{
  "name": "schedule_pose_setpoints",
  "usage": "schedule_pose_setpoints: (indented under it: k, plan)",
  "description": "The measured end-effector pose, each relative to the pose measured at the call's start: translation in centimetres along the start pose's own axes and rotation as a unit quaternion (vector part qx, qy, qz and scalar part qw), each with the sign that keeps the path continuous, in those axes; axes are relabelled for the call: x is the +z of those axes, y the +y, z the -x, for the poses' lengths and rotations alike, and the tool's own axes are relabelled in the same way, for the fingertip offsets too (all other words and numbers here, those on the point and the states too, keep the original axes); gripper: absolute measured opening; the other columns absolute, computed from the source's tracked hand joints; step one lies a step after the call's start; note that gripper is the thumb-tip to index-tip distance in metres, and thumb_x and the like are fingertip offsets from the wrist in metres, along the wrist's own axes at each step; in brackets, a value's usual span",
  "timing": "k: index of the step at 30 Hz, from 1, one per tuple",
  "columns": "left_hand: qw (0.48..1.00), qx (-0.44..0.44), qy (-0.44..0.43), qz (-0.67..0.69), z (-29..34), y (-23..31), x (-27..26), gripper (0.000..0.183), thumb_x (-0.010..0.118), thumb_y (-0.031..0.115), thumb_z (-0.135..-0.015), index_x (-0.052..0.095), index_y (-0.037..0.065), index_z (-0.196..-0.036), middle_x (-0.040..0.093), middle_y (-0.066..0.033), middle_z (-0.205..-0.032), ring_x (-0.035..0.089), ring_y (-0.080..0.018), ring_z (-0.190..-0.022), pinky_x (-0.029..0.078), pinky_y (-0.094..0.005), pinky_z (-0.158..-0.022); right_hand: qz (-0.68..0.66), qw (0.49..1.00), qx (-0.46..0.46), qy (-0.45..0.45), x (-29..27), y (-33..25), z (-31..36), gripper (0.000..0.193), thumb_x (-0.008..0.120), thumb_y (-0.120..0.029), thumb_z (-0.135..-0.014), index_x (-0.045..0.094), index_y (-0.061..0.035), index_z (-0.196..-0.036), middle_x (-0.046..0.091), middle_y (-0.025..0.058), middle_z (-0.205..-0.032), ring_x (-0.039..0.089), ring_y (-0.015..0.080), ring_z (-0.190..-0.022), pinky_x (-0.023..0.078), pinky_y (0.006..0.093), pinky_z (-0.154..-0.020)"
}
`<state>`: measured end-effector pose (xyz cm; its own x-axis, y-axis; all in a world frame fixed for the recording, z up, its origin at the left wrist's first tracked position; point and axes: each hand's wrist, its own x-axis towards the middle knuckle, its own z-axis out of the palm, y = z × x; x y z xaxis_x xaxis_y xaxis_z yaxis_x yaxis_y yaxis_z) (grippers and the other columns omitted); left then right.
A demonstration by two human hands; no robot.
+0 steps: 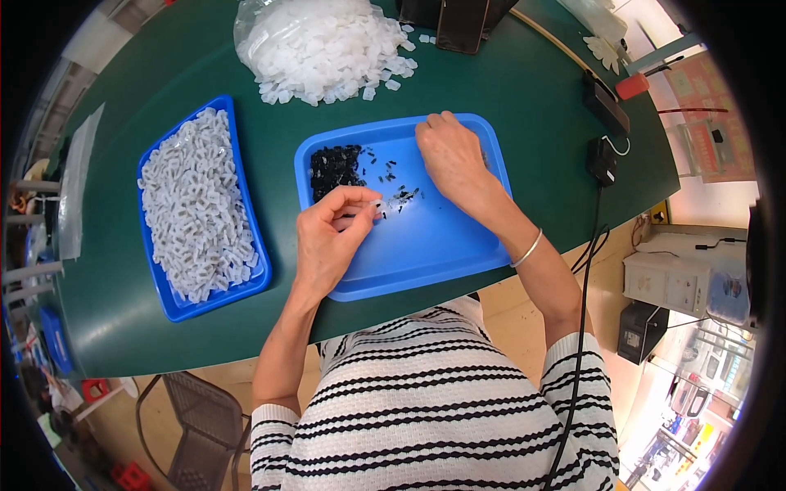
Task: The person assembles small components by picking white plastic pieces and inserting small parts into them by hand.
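A blue tray (417, 274) lies in front of me on the green table. Over its left part, my left hand (334, 233) pinches a small whitish plastic piece (377, 206) between thumb and forefinger. At the tray's far right corner is my right hand (454, 159), its fingers curled together and pointing down; whatever they hold is hidden. A heap of small black parts (334, 168) fills the tray's far left corner, just beyond my left hand. Several loose black parts (403, 197) are scattered between my two hands.
Left of the tray stands a second blue tray (266, 274) full of whitish clip-like pieces (196, 204). Beyond lies an open clear bag with a pile of translucent flat pieces (336, 57). A black cable (583, 319) hangs down on the right. A chair (196, 421) stands at lower left.
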<state>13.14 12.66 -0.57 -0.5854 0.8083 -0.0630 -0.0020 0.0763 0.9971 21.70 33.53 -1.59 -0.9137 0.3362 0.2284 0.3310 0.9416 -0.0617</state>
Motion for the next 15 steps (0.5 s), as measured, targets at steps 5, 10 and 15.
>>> schedule_pose_setpoints:
  k: [5,10,15]
  plan:
    - [0.998,-0.019,0.019,0.058,-0.1,-0.2,-0.2,0.014,0.063,0.002,-0.090,0.066,-0.002,-0.103,0.068,-0.0047,-0.093,0.067,-0.0111,-0.085,0.055,-0.0226,-0.073,-0.033,0.998,-0.021,-0.050,-0.7,-0.4,-0.3,0.008,0.058,0.002,-0.070,0.065,0.0026,-0.076,0.063,0.0207,-0.087,0.059,0.0377,-0.090,0.054,0.0451,-0.075]
    - [0.995,-0.030,0.024,0.092,-0.2,0.0,-0.2,0.013,0.063,0.002,-0.091,0.066,-0.002,-0.103,0.069,-0.0049,-0.094,0.068,-0.0116,-0.084,0.055,-0.0230,-0.072,-0.084,0.992,-0.022,-0.089,-0.8,-0.2,0.4,0.002,0.060,0.000,-0.073,0.059,0.0023,-0.073,0.061,0.0200,-0.083,0.058,0.0374,-0.084,0.049,0.0463,-0.073]
    - [0.994,-0.039,0.026,0.101,-0.2,0.1,0.0,0.013,0.063,0.003,-0.091,0.066,-0.002,-0.103,0.069,-0.0053,-0.095,0.068,-0.0115,-0.084,0.055,-0.0229,-0.072,-0.128,0.985,-0.004,-0.119,-1.0,-0.4,0.7,0.008,0.060,0.001,-0.073,0.054,0.0007,-0.069,0.059,0.0173,-0.075,0.057,0.0367,-0.074,0.045,0.0464,-0.070]
